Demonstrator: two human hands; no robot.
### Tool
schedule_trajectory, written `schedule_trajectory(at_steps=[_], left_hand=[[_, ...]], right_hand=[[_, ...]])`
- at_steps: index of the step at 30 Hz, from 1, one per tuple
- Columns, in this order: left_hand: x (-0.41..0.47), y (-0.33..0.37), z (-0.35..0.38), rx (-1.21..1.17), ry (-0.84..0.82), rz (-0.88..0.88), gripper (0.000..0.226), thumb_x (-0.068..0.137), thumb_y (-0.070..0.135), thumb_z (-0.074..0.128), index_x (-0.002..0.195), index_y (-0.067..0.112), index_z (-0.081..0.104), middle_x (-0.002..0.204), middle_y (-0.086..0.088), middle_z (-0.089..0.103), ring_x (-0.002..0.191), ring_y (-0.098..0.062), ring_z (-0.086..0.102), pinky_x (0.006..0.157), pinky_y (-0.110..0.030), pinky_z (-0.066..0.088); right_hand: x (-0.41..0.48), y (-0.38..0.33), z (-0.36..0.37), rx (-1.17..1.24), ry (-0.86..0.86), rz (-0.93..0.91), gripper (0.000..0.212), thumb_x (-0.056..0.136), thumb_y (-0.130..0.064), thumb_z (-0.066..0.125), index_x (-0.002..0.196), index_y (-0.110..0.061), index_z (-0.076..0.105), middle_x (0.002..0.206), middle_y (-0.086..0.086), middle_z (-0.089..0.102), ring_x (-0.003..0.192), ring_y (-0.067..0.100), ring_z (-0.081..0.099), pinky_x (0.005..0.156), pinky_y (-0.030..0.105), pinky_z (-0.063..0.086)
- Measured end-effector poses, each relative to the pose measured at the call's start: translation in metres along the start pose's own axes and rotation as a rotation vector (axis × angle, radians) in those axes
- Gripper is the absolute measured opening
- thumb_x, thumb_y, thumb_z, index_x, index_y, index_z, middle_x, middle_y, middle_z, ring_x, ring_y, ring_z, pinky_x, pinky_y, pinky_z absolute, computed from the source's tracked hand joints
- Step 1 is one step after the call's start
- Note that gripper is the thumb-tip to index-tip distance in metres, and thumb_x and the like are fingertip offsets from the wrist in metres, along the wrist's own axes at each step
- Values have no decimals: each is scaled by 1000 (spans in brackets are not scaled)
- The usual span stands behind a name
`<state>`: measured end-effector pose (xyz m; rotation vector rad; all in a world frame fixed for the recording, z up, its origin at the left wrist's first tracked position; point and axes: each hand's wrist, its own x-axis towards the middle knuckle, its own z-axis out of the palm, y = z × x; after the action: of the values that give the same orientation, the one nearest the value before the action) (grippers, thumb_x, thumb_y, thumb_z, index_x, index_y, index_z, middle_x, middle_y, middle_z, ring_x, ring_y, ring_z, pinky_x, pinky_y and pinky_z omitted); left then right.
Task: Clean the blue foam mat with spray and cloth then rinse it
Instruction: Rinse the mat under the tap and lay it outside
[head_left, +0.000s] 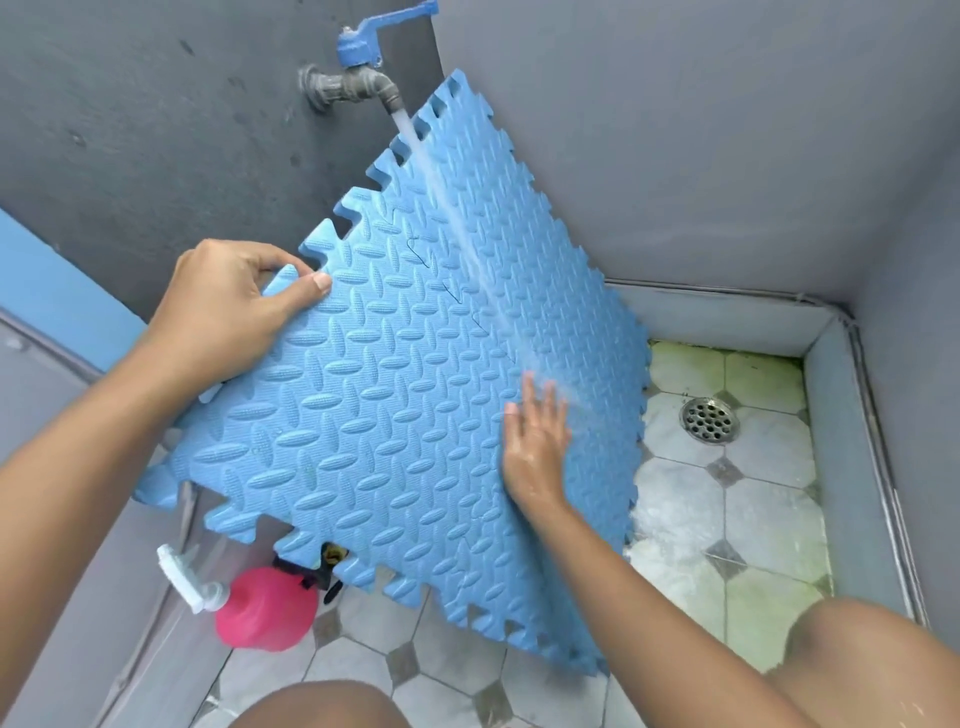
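Mat (405, 395) tilted in the middle, top corner just under the tap (363, 78) at twelve o'clock, water stream (457, 223) landing on its face. Left hand (234, 306) grips the edge at ten o'clock; right hand (535, 441) lies flat on the face toward four, in the stream. Drain (709, 420) is in the floor (769, 519) at three o'clock. Spray bottle (265, 605) stands at seven, partly behind the mat's lower edge.

Blue interlocking foam mat (395, 415), oval-ribbed: one.
Grey metal wall tap (358, 83), blue lever: one.
Pink plastic spray bottle (265, 608), white trigger: one.
Round perforated metal floor drain (709, 420): one.
Bare hands: two, left hand (228, 306) and right hand (535, 441).
Bare knees: two, left knee (322, 706) and right knee (872, 654).
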<state>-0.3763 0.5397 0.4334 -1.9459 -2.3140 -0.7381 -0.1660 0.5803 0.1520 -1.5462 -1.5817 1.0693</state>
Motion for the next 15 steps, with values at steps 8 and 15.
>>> schedule_trajectory(at_steps=[8, 15], left_hand=[[-1, -2, 5, -38, -12, -17, 29, 92, 43, 73, 88, 15, 79, 68, -17, 66, 70, -32, 62, 72, -32, 47], [-4, 4, 1, -61, -2, -47, 26, 92, 37, 74, 82, 14, 77, 42, 6, 35, 48, -8, 38, 57, -12, 31]], right_hand=[[36, -168, -59, 574, -180, -359, 36, 101, -20, 55, 136, -13, 58, 137, 2, 61, 129, 10, 56, 110, 33, 44], [120, -300, -149, 237, -116, -238, 60, 105, -50, 27, 101, -5, 65, 80, -3, 57, 67, 15, 49, 55, 25, 43]])
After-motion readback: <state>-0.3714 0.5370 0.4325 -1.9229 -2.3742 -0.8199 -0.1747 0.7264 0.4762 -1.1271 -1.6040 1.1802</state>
